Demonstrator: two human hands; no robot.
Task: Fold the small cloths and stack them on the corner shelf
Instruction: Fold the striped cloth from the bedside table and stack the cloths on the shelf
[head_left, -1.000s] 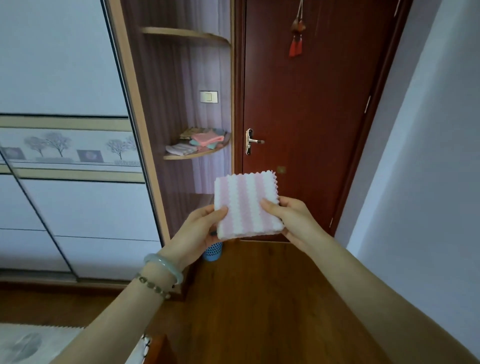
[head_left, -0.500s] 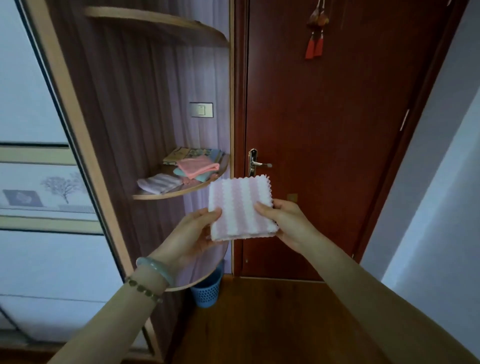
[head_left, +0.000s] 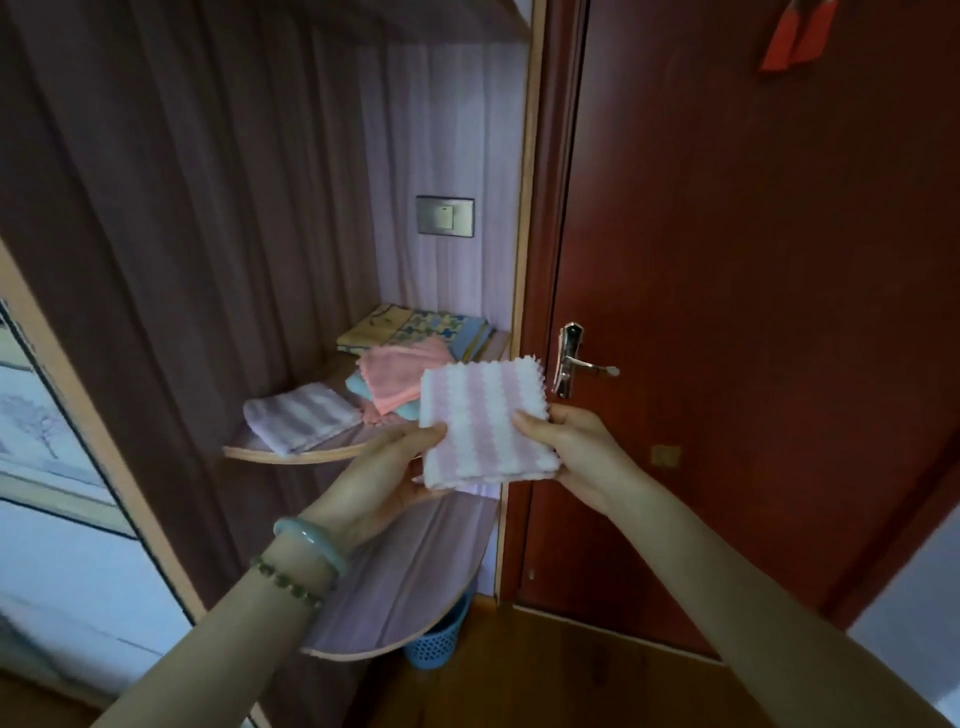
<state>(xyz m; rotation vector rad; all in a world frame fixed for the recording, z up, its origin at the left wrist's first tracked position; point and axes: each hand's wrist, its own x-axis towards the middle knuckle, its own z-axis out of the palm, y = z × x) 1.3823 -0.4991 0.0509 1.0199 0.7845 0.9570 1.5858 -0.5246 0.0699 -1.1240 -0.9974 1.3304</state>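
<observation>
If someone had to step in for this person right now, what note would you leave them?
Left hand pinches the left edge of the folded pink-and-white striped cloth; right hand pinches its right edge.
The cloth is held in the air before the corner shelf.
Done: this cloth is folded; a pale striped cloth and a pink cloth lie folded on the shelf.
Left: set it on the shelf.
</observation>
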